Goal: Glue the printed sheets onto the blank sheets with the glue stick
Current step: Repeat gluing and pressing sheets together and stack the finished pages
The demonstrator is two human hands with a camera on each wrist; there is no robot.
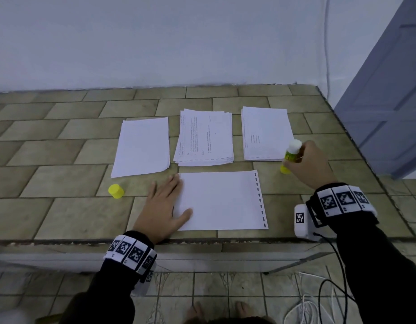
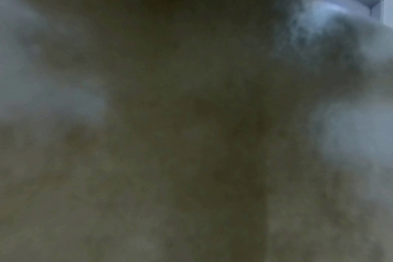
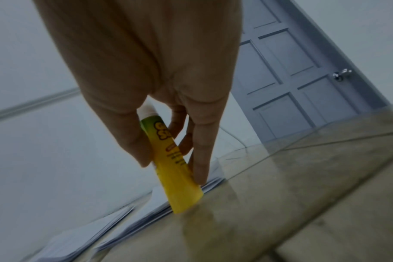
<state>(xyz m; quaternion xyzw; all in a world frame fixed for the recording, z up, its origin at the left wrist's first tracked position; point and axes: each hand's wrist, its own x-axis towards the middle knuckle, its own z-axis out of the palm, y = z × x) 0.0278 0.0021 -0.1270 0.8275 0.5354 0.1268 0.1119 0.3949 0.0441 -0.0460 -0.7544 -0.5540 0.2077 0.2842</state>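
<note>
A single sheet lies face down near the table's front edge, dashed marks along its right side. My left hand rests flat on its left edge, fingers straight. My right hand holds the yellow glue stick upright, its base on the table just right of the sheet; thumb and fingers pinch the glue stick in the right wrist view, white glue end up. Behind lie a blank stack, a printed stack and a second printed stack. The left wrist view is dark and blurred.
The yellow cap stands on the tiled table left of my left hand. A white wall backs the table, and a grey door is at the right. White and black cables lie on the floor below.
</note>
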